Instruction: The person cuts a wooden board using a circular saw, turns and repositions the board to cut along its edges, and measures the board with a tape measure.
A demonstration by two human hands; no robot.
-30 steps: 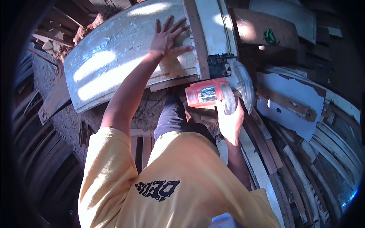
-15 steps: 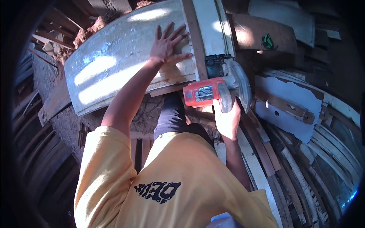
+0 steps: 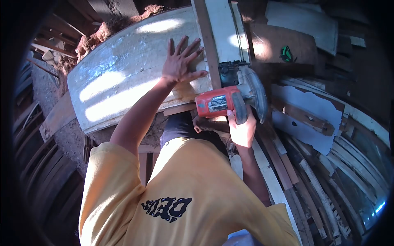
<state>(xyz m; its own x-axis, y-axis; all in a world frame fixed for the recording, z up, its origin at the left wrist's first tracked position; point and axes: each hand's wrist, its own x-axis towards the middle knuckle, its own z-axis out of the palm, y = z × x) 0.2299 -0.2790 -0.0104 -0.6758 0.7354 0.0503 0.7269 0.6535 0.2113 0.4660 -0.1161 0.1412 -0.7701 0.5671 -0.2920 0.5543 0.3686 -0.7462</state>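
Note:
My left hand (image 3: 180, 61) lies flat with spread fingers on a large, worn whitish board (image 3: 123, 69), beside a narrow brown wooden strip (image 3: 207, 41) running along its right part. In my right hand (image 3: 242, 127) is the rear handle of a red circular saw (image 3: 215, 102), the fingers wrapped round it. The saw's grey blade guard (image 3: 256, 94) faces right, and its dark base rests on or close to a long pale plank (image 3: 223, 33) to the right of the strip. Its blade and the line of contact are hidden.
A green-and-black tape measure (image 3: 286, 53) lies on a brown board (image 3: 269, 41) at the upper right. Torn white sheet material (image 3: 316, 102) and several stacked wood strips (image 3: 303, 176) fill the right side. Reddish debris (image 3: 96, 41) lies beyond the large board.
The view has tilted slightly, so most things appear lower. Compared with the board and my left hand, the saw sits a little farther forward. Both hands keep their hold.

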